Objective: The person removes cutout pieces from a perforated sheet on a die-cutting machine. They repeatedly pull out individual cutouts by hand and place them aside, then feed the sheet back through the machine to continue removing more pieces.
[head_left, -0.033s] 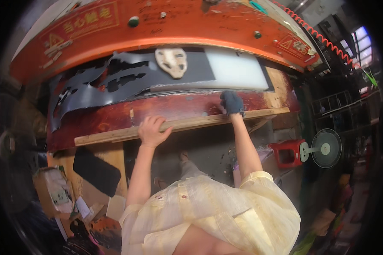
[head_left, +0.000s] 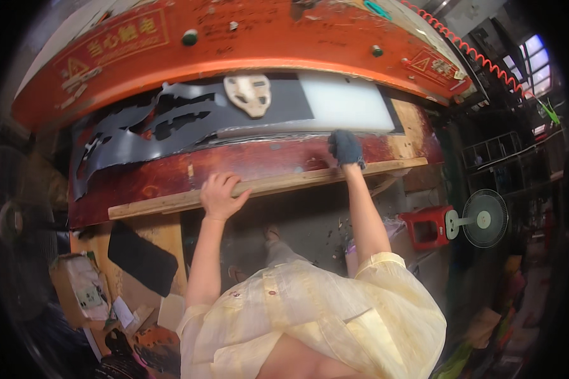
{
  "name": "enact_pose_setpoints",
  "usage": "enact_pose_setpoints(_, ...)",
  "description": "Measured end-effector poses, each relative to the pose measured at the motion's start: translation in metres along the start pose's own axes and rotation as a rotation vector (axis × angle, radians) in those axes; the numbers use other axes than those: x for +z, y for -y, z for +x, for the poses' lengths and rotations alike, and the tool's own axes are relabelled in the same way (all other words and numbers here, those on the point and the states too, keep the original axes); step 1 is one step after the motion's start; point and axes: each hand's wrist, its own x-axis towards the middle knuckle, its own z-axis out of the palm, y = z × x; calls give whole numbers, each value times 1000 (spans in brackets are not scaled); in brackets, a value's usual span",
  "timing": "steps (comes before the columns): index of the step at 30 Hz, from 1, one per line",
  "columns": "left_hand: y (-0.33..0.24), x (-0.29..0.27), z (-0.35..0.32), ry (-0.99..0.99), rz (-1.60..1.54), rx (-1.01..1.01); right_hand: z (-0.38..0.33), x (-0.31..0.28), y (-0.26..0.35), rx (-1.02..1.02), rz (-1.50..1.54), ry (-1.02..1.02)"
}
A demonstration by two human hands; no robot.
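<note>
My left hand (head_left: 220,196), bare, lies on the wooden strip (head_left: 291,183) along the table's front edge, fingers spread and thumb apart. My right hand (head_left: 346,149) wears a dark glove and sits at the red table top, just in front of the white board (head_left: 344,104). Its fingers look curled in, and whatever may be inside them is hidden. Beyond my hands lies a dark grey sheet (head_left: 284,101) with ragged cut-out holes at its left part. A pale, shield-shaped piece with slots, perhaps a cutting die (head_left: 248,96), rests on the sheet.
An orange machine beam (head_left: 265,44) with warning signs spans the far side of the red table (head_left: 164,167). Below left are a black pad (head_left: 142,258) and an open carton (head_left: 76,287). A red stool (head_left: 425,227) and a fan (head_left: 483,218) stand at the right.
The whole view has shifted slightly, so the table and machine appear a little further left. Both hands keep their places at the table's front.
</note>
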Motion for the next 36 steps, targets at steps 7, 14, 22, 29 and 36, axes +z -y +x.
enact_pose_setpoints(7, 10, 29, 19, -15, 212, -73, 105, -59, 43, 7, 38, -193)
enact_pose_setpoints(14, 15, 67, 2, 15, 221, -363, 94, -39, 20, 52, 7, -48)
enact_pose_setpoints(22, 23, 77, 27, 159, 270, -453, 147, -79, 20, 20, 40, -149)
enact_pose_setpoints(29, 8, 77, -3, 73, 178, -444, 184, -87, 60, -259, -236, -187)
enact_pose_setpoints(36, -47, 48, -134, 492, -180, -626, -52, -7, -154, -607, -991, 733)
